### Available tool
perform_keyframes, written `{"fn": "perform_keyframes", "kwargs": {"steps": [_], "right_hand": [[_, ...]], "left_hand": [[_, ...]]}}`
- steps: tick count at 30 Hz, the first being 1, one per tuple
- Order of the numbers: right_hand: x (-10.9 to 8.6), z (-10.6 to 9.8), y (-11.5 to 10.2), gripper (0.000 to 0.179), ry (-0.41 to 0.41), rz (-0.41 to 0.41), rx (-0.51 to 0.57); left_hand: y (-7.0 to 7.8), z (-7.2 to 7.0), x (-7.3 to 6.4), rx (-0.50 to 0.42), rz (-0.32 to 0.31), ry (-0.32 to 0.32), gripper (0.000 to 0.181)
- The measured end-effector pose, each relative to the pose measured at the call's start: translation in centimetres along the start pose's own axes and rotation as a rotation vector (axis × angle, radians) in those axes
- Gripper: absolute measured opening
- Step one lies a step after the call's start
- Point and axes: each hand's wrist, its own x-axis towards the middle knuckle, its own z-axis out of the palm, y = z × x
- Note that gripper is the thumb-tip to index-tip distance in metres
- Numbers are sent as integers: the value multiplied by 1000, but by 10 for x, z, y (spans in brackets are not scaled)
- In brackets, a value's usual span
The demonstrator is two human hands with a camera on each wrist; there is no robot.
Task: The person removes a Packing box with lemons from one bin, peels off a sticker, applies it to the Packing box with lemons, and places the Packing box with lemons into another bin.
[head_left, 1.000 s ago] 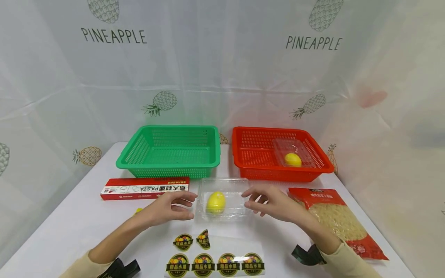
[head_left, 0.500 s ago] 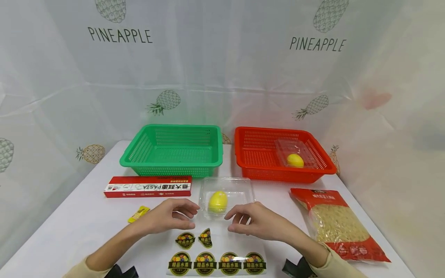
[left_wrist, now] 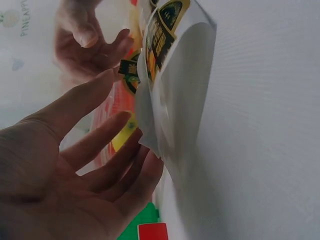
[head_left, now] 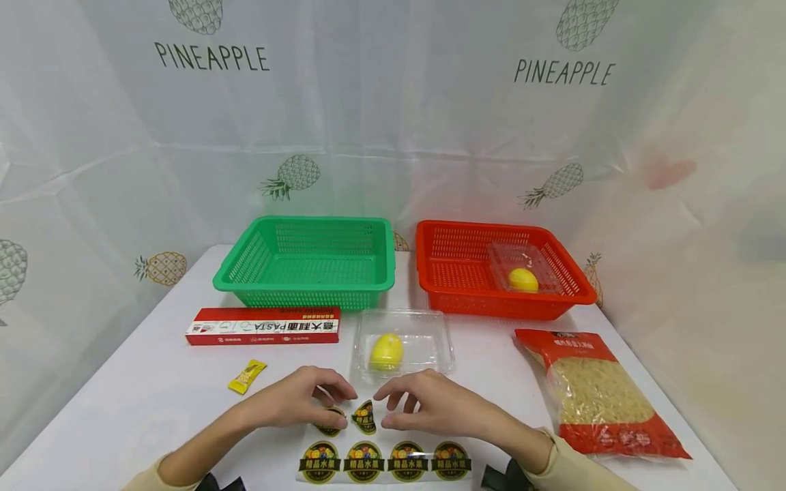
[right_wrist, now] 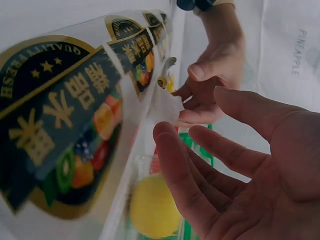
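Note:
In the head view a white sheet [head_left: 385,440] of round fruit stickers lies on the table in front of me. One sticker [head_left: 365,417] in its upper row is partly folded, standing between my hands. My left hand [head_left: 301,401] is over the sheet's upper left, its fingers loosely bent and the thumb beside a sticker; the left wrist view shows its fingertips at the raised sheet [left_wrist: 185,85]. Across from it, my right hand [head_left: 439,404] hovers with bent fingers apart, holding nothing. Behind both is an open clear plastic box [head_left: 424,351] with a yellow lemon [head_left: 387,352] inside.
At the back stand a green basket [head_left: 307,299] and a red basket [head_left: 485,303], the red one holding another clear box with a lemon [head_left: 523,279]. A pasta box [head_left: 263,326] and a yellow sachet [head_left: 248,376] lie left, a pasta bag [head_left: 604,392] right.
Both hands have left the sides of the clear box and come down toward me over the sticker sheet, drawing closer together. The yellow sachet is now uncovered.

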Motion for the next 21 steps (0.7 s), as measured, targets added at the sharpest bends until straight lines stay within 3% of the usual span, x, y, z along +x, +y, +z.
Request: {"fn": "perform_keyframes", "kwargs": {"steps": [13, 21], "right_hand": [[9, 13, -1, 30, -38, -16, -11], [11, 16, 2, 31, -36, -41, -13]], "left_hand": [[-6, 3, -1, 122, -27, -23, 35], [-7, 5, -1, 129, 18, -37, 26]]}}
